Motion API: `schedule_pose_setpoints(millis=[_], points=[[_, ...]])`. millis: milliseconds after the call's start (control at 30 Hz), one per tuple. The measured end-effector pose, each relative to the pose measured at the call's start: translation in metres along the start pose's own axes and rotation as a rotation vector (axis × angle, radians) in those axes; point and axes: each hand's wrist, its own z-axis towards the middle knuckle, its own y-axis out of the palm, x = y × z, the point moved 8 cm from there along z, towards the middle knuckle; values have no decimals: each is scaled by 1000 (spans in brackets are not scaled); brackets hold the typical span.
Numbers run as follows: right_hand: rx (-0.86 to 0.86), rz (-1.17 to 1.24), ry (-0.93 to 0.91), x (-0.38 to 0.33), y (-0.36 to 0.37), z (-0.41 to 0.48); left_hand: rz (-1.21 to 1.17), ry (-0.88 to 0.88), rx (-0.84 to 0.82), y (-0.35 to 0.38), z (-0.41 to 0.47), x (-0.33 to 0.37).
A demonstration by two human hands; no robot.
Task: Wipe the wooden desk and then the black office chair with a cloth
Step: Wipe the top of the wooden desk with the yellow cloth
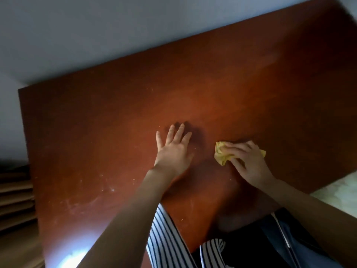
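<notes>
Your right hand [249, 161] presses down on one crumpled yellow cloth [222, 154], fingers curled over it and gripping it against the wooden desk [116, 122]. Your left hand [173, 149] lies flat and open just left of it, fingers spread, palm on the wood, apart from the cloth. Two hands, one cloth, one desk. Pale smears and small specks mark the near-left part of the desktop. A striped garment [166, 238] shows at the near edge, and a grey wall [96, 31] lies beyond the far edge
</notes>
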Motion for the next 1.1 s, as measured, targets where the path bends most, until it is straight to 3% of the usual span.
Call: schedule_pose_setpoints(millis=[233,400,567,767,1100], points=[[-171,-20,-366,-22,-8,-69,212,125,-106,21,6,32],[-265,-105,-554,-18,-5,-48,276,123,-86,25,5,35],[-288,-98,-631,-13,-8,-2,193,93,-21,21,7,35],[-165,13,-562,2,-19,84,52,55,98,8,13,33],[73,3,-179,14,2,197,-75,-95,188,0,-1,9]])
